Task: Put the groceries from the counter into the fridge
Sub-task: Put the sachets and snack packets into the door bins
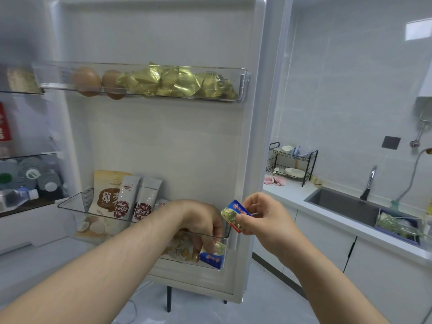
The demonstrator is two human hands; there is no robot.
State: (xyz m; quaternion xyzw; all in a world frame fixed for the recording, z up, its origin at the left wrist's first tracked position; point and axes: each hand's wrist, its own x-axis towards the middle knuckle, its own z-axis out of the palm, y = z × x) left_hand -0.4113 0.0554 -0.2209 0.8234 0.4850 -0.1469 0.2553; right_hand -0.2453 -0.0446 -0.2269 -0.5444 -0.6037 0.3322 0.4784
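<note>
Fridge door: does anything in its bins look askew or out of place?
Nothing spilled or broken. Two eggs lie loose in the upper bin beside crumpled gold packets; two sachets in the lower bin lean.

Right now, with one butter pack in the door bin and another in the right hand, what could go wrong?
The right hand pinches the second butter pack by one end, outside the door bin; it might slip to the floor.
The left hand crowds the bin's right corner at the first butter pack; withdrawing could tip the pouches.
</note>
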